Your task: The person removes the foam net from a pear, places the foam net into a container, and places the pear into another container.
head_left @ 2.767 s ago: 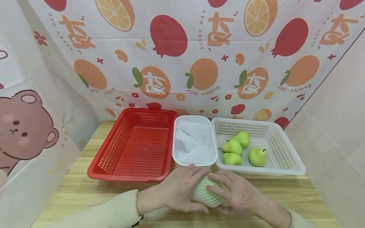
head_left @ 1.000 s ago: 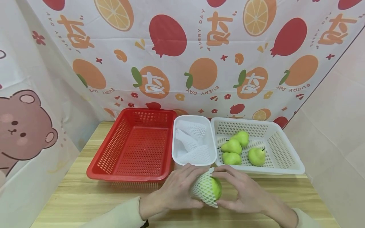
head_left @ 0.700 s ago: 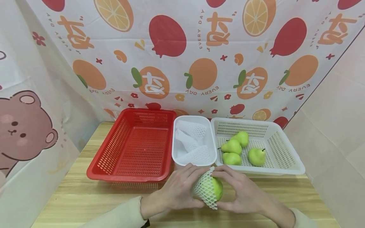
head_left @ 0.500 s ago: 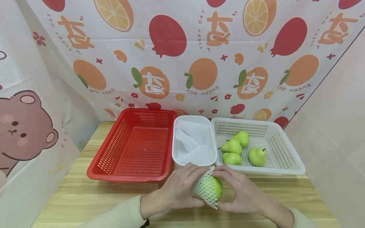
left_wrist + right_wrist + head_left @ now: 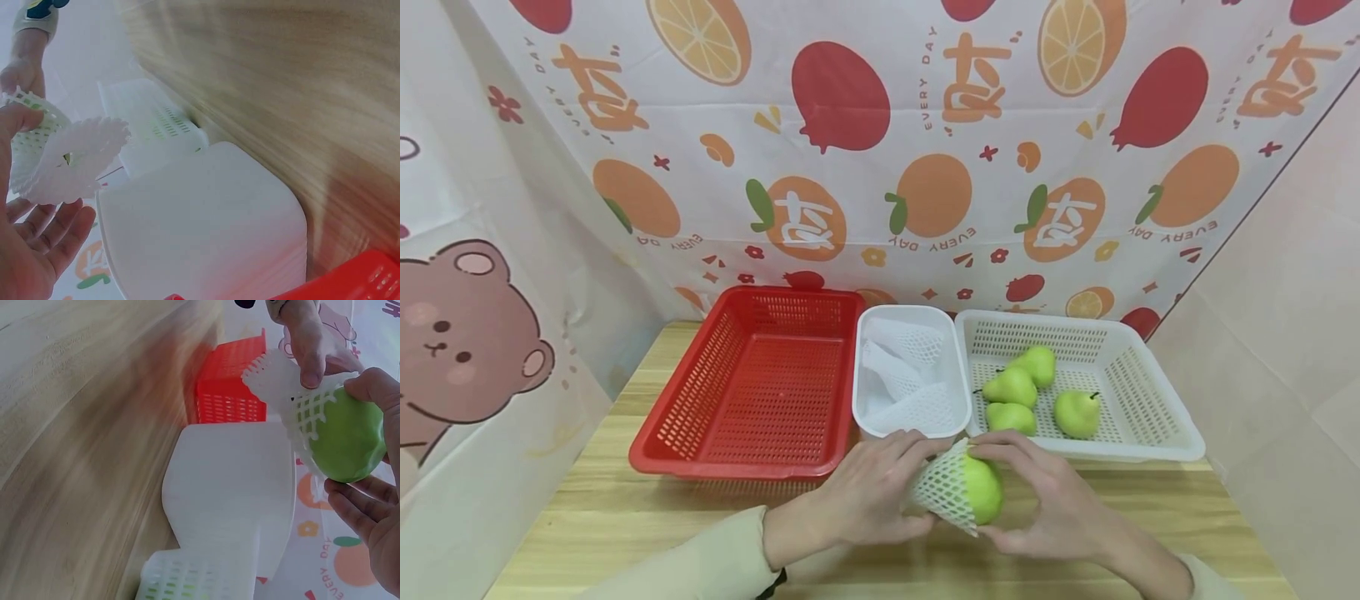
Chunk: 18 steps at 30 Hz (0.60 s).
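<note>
A green pear (image 5: pixel 984 492) sits partly inside a white foam fruit net (image 5: pixel 943 487), held up between both hands in front of the white tub. My left hand (image 5: pixel 871 490) grips the netted left part, thumb below and fingers over the top. On the bare right side, my right hand (image 5: pixel 1051 493) holds the pear, with fingers above and thumb beneath, at the net's edge. The right wrist view shows the pear's rounded bare end (image 5: pixel 347 436) out of the mesh. In the left wrist view, the net's gathered, ruffled end (image 5: pixel 75 161) flares past the left fingers (image 5: pixel 65 234).
A red basket (image 5: pixel 658 396) stands at the left on the wooden table (image 5: pixel 625 533). Beside it is a white tub (image 5: pixel 859 367) with several foam nets (image 5: pixel 898 371). The white basket (image 5: pixel 1157 392) at right holds several green pears (image 5: pixel 1077 414). A printed curtain hangs behind.
At first the net covered nearly the whole pear; now its right part is bare. The right hand has shifted slightly right with the pear, while the left hand stays on the net.
</note>
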Motion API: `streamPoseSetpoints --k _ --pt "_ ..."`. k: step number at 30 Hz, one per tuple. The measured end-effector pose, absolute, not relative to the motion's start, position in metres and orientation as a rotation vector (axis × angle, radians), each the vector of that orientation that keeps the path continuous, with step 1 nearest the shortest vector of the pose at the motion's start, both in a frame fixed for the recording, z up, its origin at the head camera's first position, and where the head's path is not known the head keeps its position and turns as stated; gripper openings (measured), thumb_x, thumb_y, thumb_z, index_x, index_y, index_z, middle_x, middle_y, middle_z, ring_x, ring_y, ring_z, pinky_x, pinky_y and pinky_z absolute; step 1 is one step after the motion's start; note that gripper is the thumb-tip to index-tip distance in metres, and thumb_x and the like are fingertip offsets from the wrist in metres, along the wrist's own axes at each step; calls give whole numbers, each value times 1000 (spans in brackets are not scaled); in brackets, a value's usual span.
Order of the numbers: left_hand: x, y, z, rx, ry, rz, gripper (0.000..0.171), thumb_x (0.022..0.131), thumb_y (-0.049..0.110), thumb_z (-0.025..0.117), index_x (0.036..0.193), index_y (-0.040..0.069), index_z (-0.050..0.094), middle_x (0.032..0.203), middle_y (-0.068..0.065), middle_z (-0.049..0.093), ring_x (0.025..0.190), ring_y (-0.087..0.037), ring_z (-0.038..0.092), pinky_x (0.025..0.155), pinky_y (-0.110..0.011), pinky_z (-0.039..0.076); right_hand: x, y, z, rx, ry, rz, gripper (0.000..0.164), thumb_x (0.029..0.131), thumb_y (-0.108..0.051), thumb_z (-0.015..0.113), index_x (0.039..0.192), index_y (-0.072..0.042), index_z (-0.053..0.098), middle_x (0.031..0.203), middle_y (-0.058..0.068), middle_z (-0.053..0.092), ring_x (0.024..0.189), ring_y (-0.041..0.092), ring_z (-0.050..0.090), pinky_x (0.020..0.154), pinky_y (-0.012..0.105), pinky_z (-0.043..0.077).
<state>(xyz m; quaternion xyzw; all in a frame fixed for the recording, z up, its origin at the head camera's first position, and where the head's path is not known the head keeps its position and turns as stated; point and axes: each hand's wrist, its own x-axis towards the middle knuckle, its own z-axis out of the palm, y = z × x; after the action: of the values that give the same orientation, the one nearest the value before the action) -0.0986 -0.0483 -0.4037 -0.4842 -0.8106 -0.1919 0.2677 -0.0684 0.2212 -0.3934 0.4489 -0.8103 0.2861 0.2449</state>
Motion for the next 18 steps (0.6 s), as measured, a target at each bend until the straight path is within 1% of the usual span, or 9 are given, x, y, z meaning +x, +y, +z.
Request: streamPoseSetpoints --k 4,8,13,18 --pt "-99 -49 -401 -1312 -2199 -498 83 62 44 95 132 13 62 98 6 68 79 -4 62 58 -15 48 -66 227 -392 1194 -2230 815 94 51 -20 103 135 -5 64 133 8 66 117 20 68 115 12 43" --pt "-101 -50 -399 -1322 -2211 -479 83 63 44 94 133 14 62 97 7 68 76 -4 61 55 -14 46 -67 234 -391 1178 -2212 838 92 51 -21 103 134 -4 64 133 9 67 120 19 67 115 13 43" --pt "-102 -55 -396 -1318 -2273 -434 81 65 47 92 134 18 62 96 9 66 75 -5 62 53 -16 45 -68 245 -394 1167 -2168 869 85 58 -25 101 131 0 65 129 12 68 122 17 66 115 13 44" --pt "-104 -61 -390 -1320 -2332 -383 74 69 47 89 132 20 63 94 10 66 73 -4 61 52 -16 42 -66 259 -393 1105 -2175 847 79 67 -33 97 130 2 66 128 14 70 128 12 63 115 12 43"
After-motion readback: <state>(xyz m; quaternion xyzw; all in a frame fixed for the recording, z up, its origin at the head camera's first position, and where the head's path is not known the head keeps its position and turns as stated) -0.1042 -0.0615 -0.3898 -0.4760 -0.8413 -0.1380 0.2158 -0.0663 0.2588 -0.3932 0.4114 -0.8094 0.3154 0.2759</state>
